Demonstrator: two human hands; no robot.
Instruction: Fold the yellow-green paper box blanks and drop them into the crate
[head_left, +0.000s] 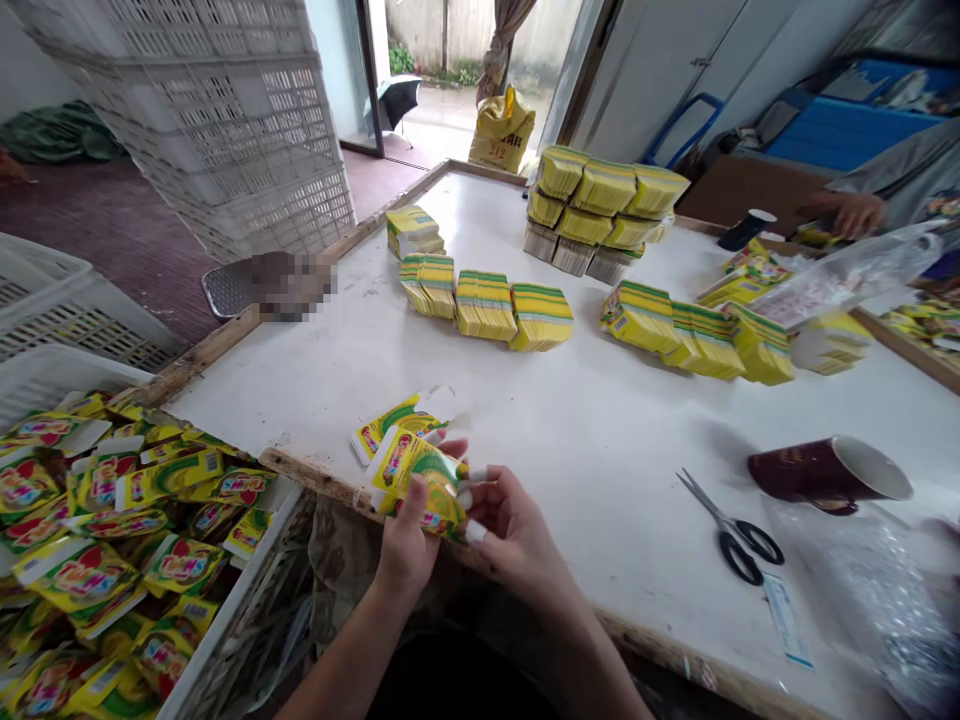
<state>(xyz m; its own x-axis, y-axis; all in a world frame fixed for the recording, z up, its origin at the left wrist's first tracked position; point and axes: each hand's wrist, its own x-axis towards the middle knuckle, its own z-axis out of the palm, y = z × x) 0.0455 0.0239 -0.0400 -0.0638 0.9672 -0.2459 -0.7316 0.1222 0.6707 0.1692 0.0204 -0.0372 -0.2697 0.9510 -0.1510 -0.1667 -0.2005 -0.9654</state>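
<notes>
A small yellow-and-green printed carton (429, 478) is held above the table's near edge. My left hand (411, 535) grips it from below, thumb across its front. At the carton's right end are the bent fingers of my right hand (514, 520), white wraps on several fingertips; they close around that end. What lies between those fingertips is too small to make out. Just behind the held carton, more flat yellow cartons (379, 428) rest on the white table (300, 400), partly hidden by it.
Left is a crate heaped with yellow cartons (90, 570). Carton stacks (486, 305) stand across the table, with a taller pile (604, 195) behind. Scissors (731, 530), a dark mug (795, 475) and clear plastic (870, 590) lie right. A co-worker's hand (855, 212) shows far right.
</notes>
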